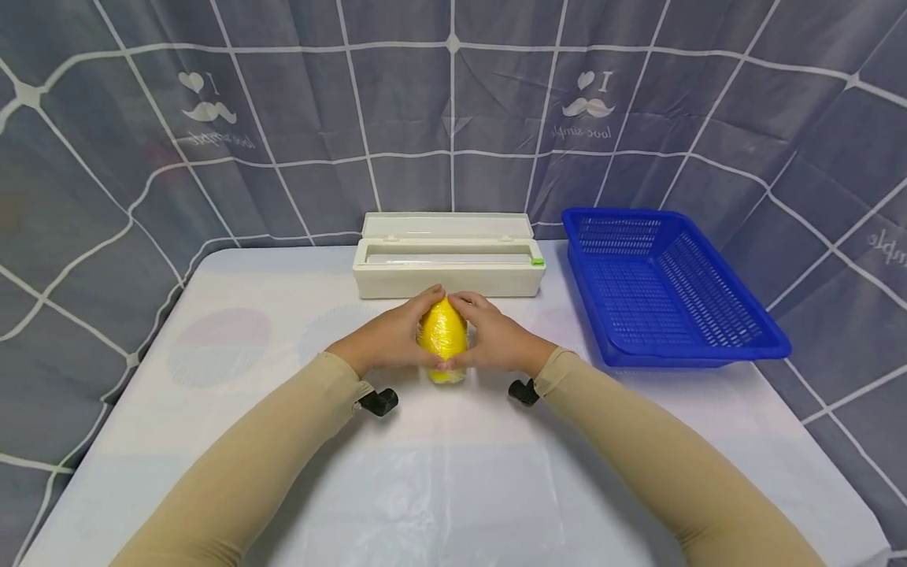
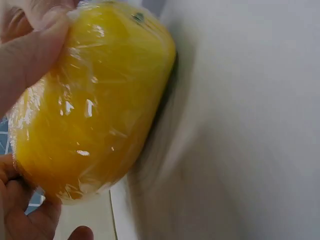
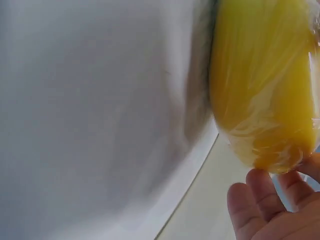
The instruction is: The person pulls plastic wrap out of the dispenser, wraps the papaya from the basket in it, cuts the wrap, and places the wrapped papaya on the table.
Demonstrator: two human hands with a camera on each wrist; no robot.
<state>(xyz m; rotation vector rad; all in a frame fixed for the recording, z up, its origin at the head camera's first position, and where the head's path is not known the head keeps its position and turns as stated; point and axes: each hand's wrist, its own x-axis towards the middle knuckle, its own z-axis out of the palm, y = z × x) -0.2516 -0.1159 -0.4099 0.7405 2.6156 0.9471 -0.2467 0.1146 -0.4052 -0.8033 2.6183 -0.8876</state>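
Note:
An oval yellow fruit [image 1: 444, 331] tightly wrapped in clear cling film lies on the table's middle, its long axis pointing away from me. My left hand [image 1: 391, 334] holds it from the left, my right hand [image 1: 501, 339] from the right. Both thumbs meet over its near end, while the fingers curve round its far end. Creases and glints of film cover the fruit [image 2: 95, 110] in the left wrist view, with a small dark green spot at its near end. From the right wrist, fingertips [image 3: 260, 182] press against the film at the fruit's far end.
Just beyond the hands stands a white cling film dispenser [image 1: 449, 282], lid raised, with a small green slider [image 1: 537, 261] at its right. A blue plastic basket [image 1: 697, 353] sits at the back right. Grey checked curtain [image 1: 453, 102] encloses the white-covered table [image 1: 453, 488].

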